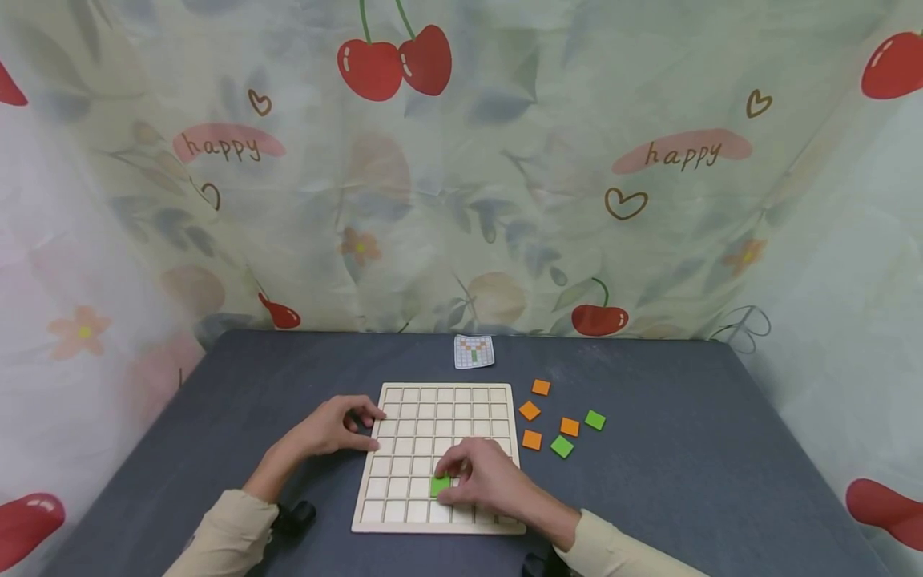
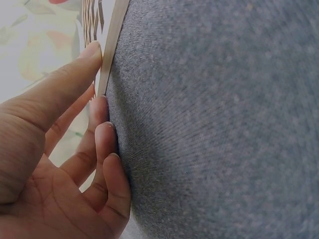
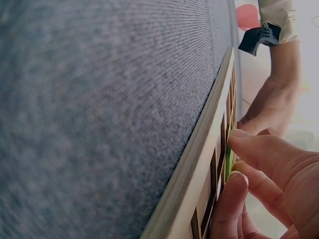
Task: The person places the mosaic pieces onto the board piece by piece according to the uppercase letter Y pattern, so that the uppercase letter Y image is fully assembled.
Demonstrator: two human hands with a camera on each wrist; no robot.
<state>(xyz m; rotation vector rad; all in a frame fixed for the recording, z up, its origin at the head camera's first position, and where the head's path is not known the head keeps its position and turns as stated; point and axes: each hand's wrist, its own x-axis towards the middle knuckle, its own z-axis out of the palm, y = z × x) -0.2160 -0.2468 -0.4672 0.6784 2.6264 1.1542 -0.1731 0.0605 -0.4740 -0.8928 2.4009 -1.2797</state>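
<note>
A pale wooden grid board [image 1: 392,465] with square cells lies on the dark table. My left hand [image 1: 335,425] rests at the board's left edge, its thumb and fingertips touching the rim at separate spots. In the left wrist view the thumb [image 2: 65,87] lies against the rim, with the other fingers loosely bent beside it. Over the lower middle of the board, my right hand [image 1: 486,477] pinches a green square tile [image 1: 440,486] between thumb and fingers. The right wrist view shows that tile [image 3: 229,162] edge-on at the board's surface.
Right of the board lie several loose orange tiles [image 1: 570,426] and two green tiles [image 1: 562,446]. Behind the board is a small card [image 1: 473,352] printed with a coloured grid pattern. A printed curtain [image 1: 447,200] hangs along the table's back edge.
</note>
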